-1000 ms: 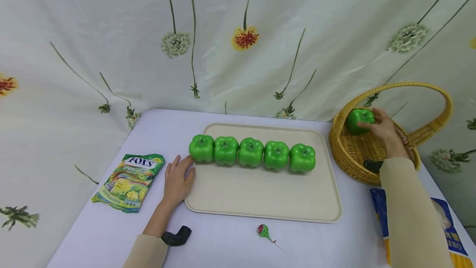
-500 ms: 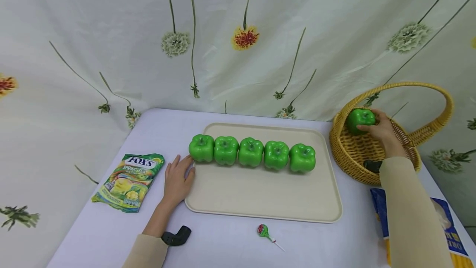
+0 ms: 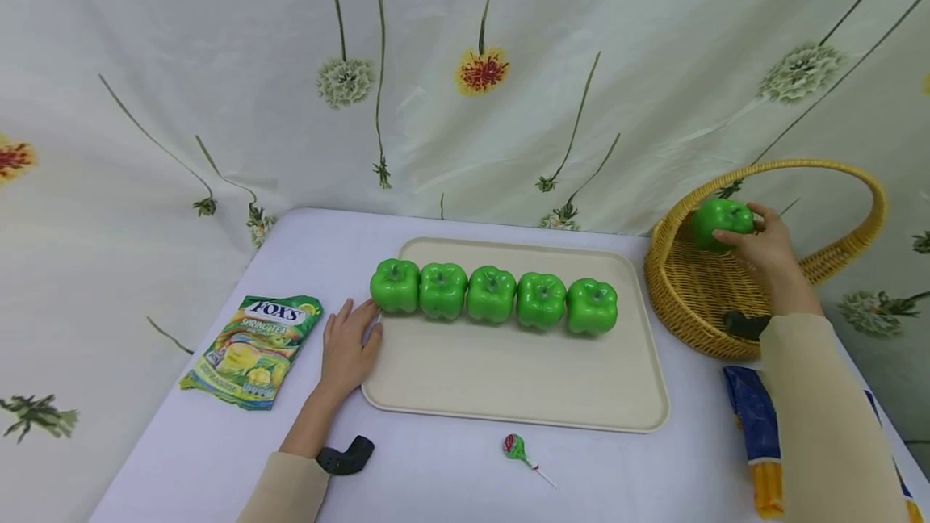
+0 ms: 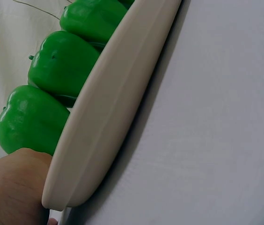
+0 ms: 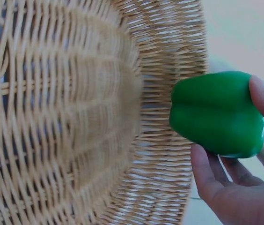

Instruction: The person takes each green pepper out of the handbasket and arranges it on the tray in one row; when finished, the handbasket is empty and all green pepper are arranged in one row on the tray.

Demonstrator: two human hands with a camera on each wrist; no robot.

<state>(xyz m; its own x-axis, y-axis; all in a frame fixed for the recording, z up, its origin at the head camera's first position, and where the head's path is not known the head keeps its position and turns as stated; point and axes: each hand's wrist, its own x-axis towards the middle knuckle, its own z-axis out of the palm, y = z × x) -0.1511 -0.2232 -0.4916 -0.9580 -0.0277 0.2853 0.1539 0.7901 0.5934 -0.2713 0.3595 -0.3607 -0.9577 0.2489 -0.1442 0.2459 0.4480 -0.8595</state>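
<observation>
My right hand (image 3: 766,253) grips a green bell pepper (image 3: 719,224) inside the wicker basket (image 3: 664,297). In the right wrist view the thumb and fingers hold the bell pepper (image 5: 218,115) by its end, in front of the woven wall (image 5: 165,42). My left hand (image 3: 349,345) rests at the left edge of the beige tray (image 3: 508,378), its fingers beside the leftmost of several green bell peppers (image 3: 395,286). Those peppers stand in a row across the tray. In the left wrist view part of the hand (image 4: 15,185) shows below the nearest pepper (image 4: 31,122); its fingertips are hidden.
A green candy bag (image 3: 254,352) lies left of the left hand. In front of the tray is a lollipop (image 3: 516,448). The right forearm covers part of a blue and orange packet (image 3: 751,418). The basket's tall handle (image 3: 865,232) arches over its right side.
My right hand has lifted the pepper a little, moving it up and to the right within the basket. The left hand stays in place at the tray's edge.
</observation>
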